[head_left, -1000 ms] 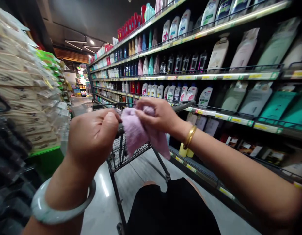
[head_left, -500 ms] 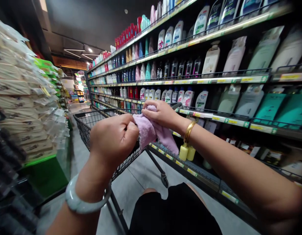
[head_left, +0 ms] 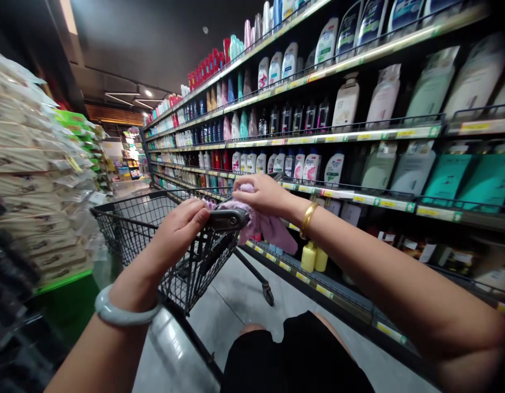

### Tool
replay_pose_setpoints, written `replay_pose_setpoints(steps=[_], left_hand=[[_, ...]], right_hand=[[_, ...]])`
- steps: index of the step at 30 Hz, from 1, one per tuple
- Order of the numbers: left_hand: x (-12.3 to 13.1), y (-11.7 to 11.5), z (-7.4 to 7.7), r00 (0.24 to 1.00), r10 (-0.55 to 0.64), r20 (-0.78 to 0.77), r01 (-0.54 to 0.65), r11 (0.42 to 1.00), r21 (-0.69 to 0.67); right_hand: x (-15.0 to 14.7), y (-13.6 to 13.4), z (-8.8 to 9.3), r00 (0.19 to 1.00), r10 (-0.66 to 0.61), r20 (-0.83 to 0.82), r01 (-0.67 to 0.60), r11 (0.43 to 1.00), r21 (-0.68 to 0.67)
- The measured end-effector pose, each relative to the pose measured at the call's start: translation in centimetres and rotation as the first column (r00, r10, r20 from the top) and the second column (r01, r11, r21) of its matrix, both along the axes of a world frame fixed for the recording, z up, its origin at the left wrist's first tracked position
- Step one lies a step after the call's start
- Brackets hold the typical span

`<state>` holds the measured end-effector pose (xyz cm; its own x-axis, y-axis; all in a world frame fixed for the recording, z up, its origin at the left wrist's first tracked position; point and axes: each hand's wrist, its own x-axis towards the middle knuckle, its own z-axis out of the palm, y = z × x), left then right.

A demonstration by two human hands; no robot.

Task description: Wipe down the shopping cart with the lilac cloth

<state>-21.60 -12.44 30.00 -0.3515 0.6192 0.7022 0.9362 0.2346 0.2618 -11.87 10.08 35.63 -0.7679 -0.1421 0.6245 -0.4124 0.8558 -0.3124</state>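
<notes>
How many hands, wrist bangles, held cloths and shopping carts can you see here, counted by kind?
Hands: 2 (left hand, right hand)
Bangles: 2 (pale bangle, gold bangle)
Purple cloth: 1
Shopping cart: 1
Total: 6

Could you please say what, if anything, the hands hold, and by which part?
The right hand holds the purple cloth by its bunched top; the left hand grips the cart by one end of its handle.

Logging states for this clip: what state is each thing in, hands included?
Left hand: curled over cart handle
Right hand: gripping purple cloth
Purple cloth: bunched above, lower end hanging
Shopping cart: upright
Yellow bottles: standing upright
Pale bangle: around left wrist
</notes>
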Motion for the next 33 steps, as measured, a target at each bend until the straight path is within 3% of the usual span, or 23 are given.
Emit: replay_pose_setpoints(steps=[3,5,9,12,16,20,22,26,29,33], left_hand=[[0.1,1.1,-0.2,0.999,-0.026,-0.023,0.027,0.999,0.041],[0.2,1.9,-0.4,0.999,-0.027,-0.031,0.028,0.999,0.044],[0.0,3.9,-0.7,0.999,-0.026,-0.039,0.027,0.999,0.029],[-0.4,5.5,-0.9,0.998,-0.005,-0.065,0.006,1.000,0.012],[-0.1,7.4,-1.2,0.992,0.082,-0.092,-0.081,0.997,0.011],[0.5,9.5,-1.8,0.982,0.153,-0.107,-0.152,0.988,0.021],[0.5,10.2,-2.0,0.990,0.128,-0.064,-0.124,0.990,0.061],[-0.6,10.1,-2.2,0.990,-0.058,0.131,0.044,0.994,0.103],[-1.5,8.9,-2.4,0.991,0.108,0.084,-0.101,0.992,-0.081],[-1.6,8.1,-3.3,0.947,0.322,-0.007,-0.314,0.916,-0.250]], right_hand=[[0.8,-0.4,0.5,0.989,0.138,0.050,-0.138,0.990,-0.014],[0.6,0.3,0.9,0.987,0.124,0.099,-0.123,0.992,-0.023],[-0.1,2.0,2.3,0.977,-0.026,0.213,0.024,1.000,0.013],[0.7,1.2,3.1,0.978,-0.086,0.191,0.058,0.988,0.144],[2.9,-0.8,2.2,0.960,-0.265,-0.091,0.279,0.871,0.404],[3.2,-0.4,0.8,0.906,-0.362,-0.220,0.424,0.775,0.469],[2.7,0.5,0.7,0.883,-0.446,-0.146,0.461,0.769,0.442],[2.3,2.0,1.0,0.836,-0.549,-0.014,0.504,0.756,0.417],[2.6,1.9,1.4,0.809,-0.587,-0.029,0.535,0.715,0.450],[1.9,0.0,1.1,0.705,-0.706,0.068,0.592,0.639,0.491]])
